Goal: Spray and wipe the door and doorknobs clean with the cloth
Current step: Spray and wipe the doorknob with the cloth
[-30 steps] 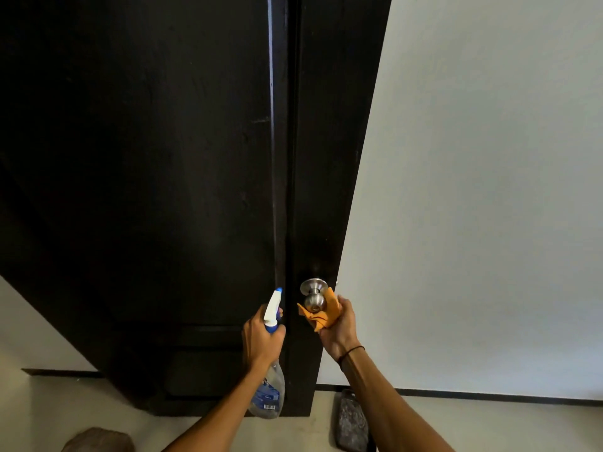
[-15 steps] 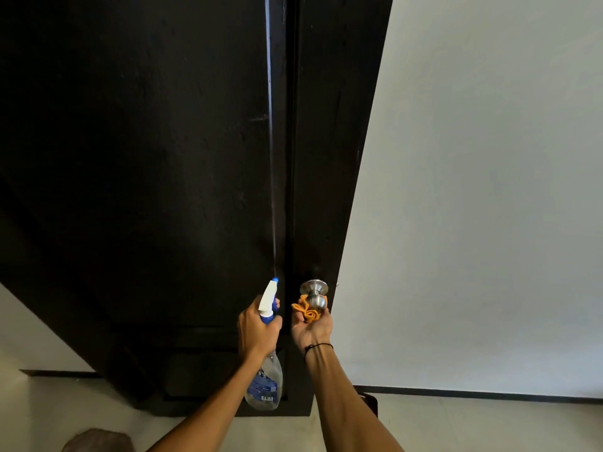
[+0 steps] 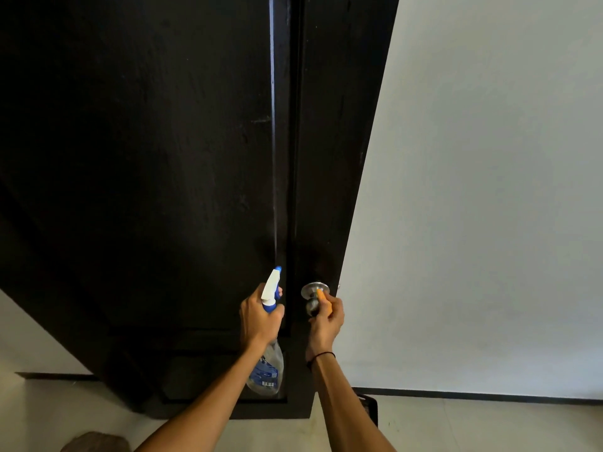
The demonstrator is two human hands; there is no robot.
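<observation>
The door (image 3: 163, 158) is seen in near-black brown. A silver knob (image 3: 311, 296) is set on it, with an orange cloth (image 3: 324, 300) against the knob. Left of the knob, a clear bottle (image 3: 266, 367) is shown with a blue label and a white-and-blue sprayer. The wall (image 3: 489, 190) right of the door is painted pale grey.

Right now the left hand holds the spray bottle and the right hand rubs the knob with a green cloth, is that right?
Not quite: the cloth is orange, not green. The head view shows it. The rest holds: the left hand holds the spray bottle, and the right hand rubs the knob with that cloth.
</observation>
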